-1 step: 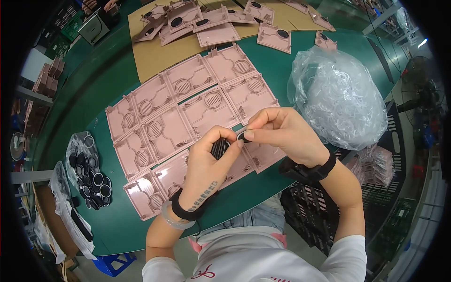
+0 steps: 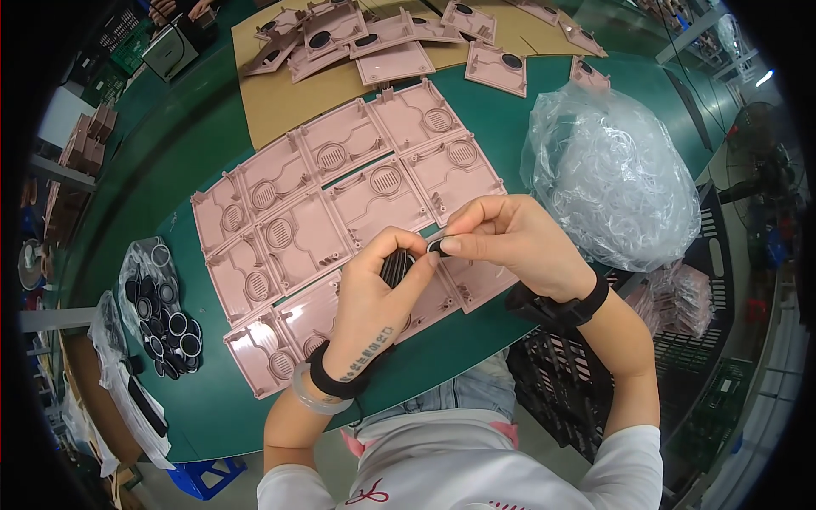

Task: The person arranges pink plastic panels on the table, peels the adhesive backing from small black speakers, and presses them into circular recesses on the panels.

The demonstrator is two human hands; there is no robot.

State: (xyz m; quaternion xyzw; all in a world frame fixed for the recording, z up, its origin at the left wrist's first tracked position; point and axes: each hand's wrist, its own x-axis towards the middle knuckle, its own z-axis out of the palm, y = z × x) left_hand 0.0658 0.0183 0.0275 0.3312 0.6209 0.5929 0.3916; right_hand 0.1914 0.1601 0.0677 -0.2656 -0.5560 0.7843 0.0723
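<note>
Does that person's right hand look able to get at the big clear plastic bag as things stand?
Probably yes: the plastic bag sits near the right hand, with nothing visible between them. That hand is pinching a small dark piece, though, so it would likely need to let go first.

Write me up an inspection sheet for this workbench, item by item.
Surface: green table, partly covered.
Job's things: pink panels laid in rows; others beyond, some on cardboard, several bearing black discs; rings heaped at left.
Clutter: large, bulging clear bag at right.
Left grip: around a dark ridged stack.
Right grip: pinching a small black piece.
Cables: thin dark cord, upper right; ends unclear.
Surroundings: black crate at right; another person's hand at top left.
</note>
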